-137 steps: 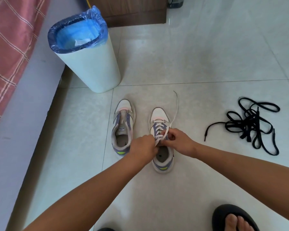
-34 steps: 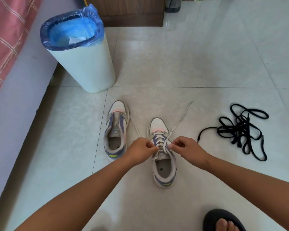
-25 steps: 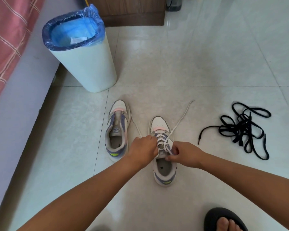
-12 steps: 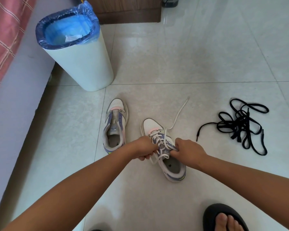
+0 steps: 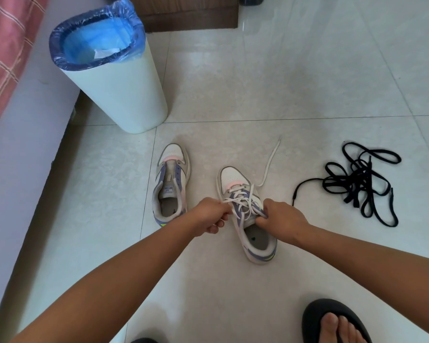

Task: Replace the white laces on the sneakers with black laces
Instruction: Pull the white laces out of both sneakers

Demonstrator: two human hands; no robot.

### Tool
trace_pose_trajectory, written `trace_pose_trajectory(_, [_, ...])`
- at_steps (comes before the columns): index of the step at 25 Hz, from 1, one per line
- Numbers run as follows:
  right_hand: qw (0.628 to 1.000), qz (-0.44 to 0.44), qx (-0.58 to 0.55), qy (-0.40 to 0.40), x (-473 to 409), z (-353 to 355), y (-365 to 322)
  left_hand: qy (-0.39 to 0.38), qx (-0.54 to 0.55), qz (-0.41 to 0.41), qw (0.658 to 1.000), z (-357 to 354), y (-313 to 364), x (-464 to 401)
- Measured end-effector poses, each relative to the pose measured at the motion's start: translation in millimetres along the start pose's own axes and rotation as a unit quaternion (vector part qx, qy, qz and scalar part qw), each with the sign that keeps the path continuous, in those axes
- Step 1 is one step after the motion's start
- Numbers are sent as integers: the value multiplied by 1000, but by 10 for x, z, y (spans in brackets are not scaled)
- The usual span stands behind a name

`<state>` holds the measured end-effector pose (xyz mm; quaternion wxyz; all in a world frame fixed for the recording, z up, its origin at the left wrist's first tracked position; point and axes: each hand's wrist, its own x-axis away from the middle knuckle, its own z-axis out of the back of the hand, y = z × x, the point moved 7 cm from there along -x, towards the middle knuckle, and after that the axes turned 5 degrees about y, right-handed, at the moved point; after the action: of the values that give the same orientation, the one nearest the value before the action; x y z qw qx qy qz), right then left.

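On the floor, our left hand (image 5: 209,215) and right hand (image 5: 281,219) pinch the white lace (image 5: 240,200), hiding part of the sneaker (image 5: 250,219).

Two bare forearms without sleeves, left hand (image 5: 209,215), right hand (image 5: 281,220), black slide sandal (image 5: 314,318) on bare foot

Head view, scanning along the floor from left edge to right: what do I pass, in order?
Bin with blue liner → unlaced sneaker → left hand → sneaker with white lace → right hand → pile of black laces.
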<state>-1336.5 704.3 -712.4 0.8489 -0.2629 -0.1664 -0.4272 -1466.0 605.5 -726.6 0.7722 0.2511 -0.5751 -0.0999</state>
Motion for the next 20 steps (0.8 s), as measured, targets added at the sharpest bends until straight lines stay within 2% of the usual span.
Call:
trace_pose_trajectory(2, [1000,-2,-2,-3,-2,-4,4,7,0,-2,1000,31,41,-14])
trace_pose_trajectory(5, [1000,-3,-2,-2,-4,3,-3,-38,-39,41,998,-58,-5,92])
trace_pose_trajectory(7, [1000,-3,2,-1,-2,7,-7,-40,-54,11,998,-163,8,112])
trace_pose_trajectory(9, [1000,0,4,-4,-6,-4,-8,23,-75,-56,995,-78,110,71])
trace_pose_trajectory(12, [1000,1,5,-5,-14,-8,12,189,-216,-140,948,400,304,2])
trace_pose_trajectory(13, [1000,2,4,-3,-19,-6,17,184,-214,-133,950,477,301,-16])
trace_pose_trajectory(15, [1000,1,5,-2,-14,-2,22,58,-150,-48,986,283,133,42])
trace_pose_trajectory(16, [1000,1,6,-1,-11,-2,18,-9,-130,-4,991,76,40,121])
trace_pose_trajectory(17, [1000,2,8,1,-7,-2,13,-43,-116,9,992,-100,-10,177])
trace_pose_trajectory(20, [1000,-2,10,3,-4,-4,22,-40,-68,-41,996,-314,25,163])
